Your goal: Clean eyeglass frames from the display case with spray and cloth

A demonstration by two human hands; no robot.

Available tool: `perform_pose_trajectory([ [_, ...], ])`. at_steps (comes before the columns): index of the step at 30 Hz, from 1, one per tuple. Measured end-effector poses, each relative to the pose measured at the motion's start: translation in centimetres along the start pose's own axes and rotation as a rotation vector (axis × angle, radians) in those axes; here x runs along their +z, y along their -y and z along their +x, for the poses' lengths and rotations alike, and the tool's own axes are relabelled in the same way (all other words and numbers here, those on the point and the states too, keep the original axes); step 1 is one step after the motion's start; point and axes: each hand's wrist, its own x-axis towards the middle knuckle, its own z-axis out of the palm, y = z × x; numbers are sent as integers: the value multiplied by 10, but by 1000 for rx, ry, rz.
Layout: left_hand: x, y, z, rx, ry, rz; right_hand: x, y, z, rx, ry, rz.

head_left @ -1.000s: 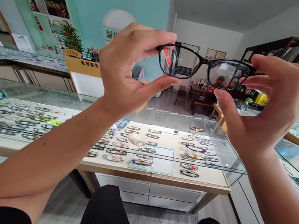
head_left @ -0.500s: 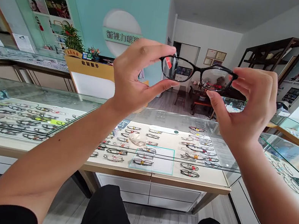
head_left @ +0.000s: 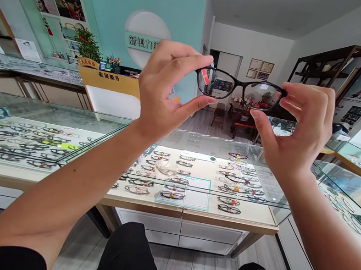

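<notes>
Glasses [head_left: 239, 84] are held in the air, higher than the case [head_left: 221, 221], lenses side by side and nearly level. One end is gripped between thumb and forefinger of the left hand [head_left: 161, 89] — the other by the right hand [head_left: 303, 128]. A red sticker [head_left: 205, 75] is seen at the lens nearer the left hand. Spectacle frames [head_left: 172, 195] are laid in rows inside the case; beyond it, a counter [head_left: 111, 100] is noted — a plant [head_left: 87, 46] above.

Since 1 s ago: black-framed glasses [head_left: 240, 83] lower in view, farther away; right hand [head_left: 305, 122] shifted leftward.
</notes>
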Motion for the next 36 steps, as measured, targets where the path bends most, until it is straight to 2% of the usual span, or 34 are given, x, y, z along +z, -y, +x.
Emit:
perform_pose_trajectory([
  [6,4,2,0,99,-38,55,2,-1,-5,21,9,8],
  [8,7,0,-8,162,-52,30,2,1,-12,48,16,16],
  [10,10,-4,-24,154,-54,-12,2,3,-26,93,37,40],
  [12,14,-10,-49,78,-36,-53,2,8,-47,140,73,73],
  [15,17,-25,-100,-69,23,-114,-1,19,-89,227,137,121],
  [20,18,-56,-184,-353,119,-226,-7,45,-172,462,254,184],
  [25,22,-78,-249,-576,167,-357,-11,68,-242,700,351,229],
  [30,26,-88,-294,-822,220,-442,-12,79,-282,909,414,282],
  [33,27,-90,-306,-882,224,-449,-10,82,-294,1003,415,329],
  [36,28,-88,-308,-902,240,-450,-9,84,-299,1084,387,392],
])
